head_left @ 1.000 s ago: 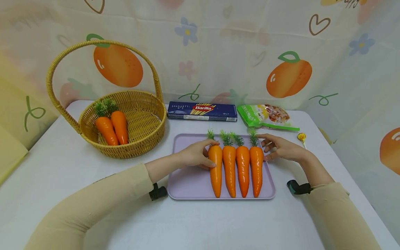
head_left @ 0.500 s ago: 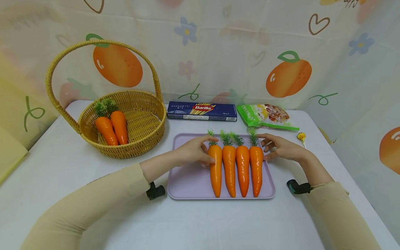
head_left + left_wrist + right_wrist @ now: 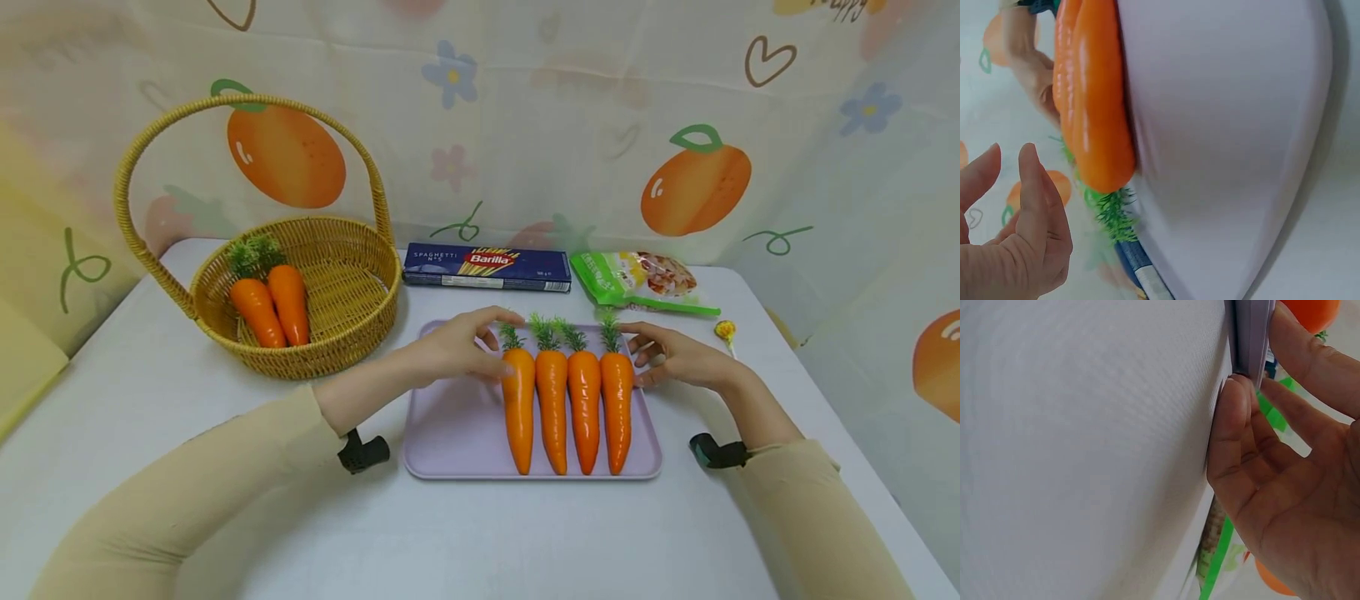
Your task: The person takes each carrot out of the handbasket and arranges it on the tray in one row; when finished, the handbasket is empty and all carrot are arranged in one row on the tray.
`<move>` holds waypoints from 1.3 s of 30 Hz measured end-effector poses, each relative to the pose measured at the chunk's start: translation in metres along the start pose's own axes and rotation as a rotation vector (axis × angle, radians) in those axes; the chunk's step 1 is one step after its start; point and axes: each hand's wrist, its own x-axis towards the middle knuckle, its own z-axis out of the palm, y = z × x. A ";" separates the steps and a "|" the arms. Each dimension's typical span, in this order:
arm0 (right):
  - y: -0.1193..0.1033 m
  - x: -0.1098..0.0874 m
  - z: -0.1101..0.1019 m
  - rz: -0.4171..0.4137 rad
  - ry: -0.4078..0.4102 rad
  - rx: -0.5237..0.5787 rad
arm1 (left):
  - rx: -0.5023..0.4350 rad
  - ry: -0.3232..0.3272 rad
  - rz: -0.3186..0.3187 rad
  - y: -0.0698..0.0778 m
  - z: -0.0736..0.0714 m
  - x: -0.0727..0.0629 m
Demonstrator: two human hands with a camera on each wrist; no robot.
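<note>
Four-sided and lilac, a tray (image 3: 450, 433) bears a row of several orange carrots with green tops. My left hand (image 3: 457, 348) hovers over the upper end of the leftmost carrot (image 3: 519, 417). In the left wrist view that hand (image 3: 1019, 240) has its thumb and fingers spread, with nothing between them and a gap to the carrots. At the tray's right side is my right hand (image 3: 678, 358), beside the rightmost carrot (image 3: 617, 412). The right wrist view has the thumb of this hand (image 3: 1297, 494) over the tray rim (image 3: 1252, 337) and curled fingers against its outer underside.
A wicker basket (image 3: 322, 360) with a tall handle stands at the left, with two carrots (image 3: 258, 310) inside. Behind the tray lie a blue spaghetti box (image 3: 486, 268) and a green food bag (image 3: 637, 279). A lollipop (image 3: 725, 331) lies near the right hand.
My left hand has drawn up and left, off the leftmost carrot, its fingers opening. The carrots, the tray and my right hand have stayed in place.
</note>
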 end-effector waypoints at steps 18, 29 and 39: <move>0.001 -0.001 0.000 -0.015 0.017 -0.027 | -0.005 0.092 0.027 0.019 -0.040 -0.019; 0.004 0.001 -0.001 -0.007 0.007 -0.010 | -0.023 0.203 0.027 0.018 -0.078 -0.026; 0.004 0.001 -0.002 0.009 0.004 -0.008 | 0.012 0.309 -0.003 0.019 -0.119 -0.039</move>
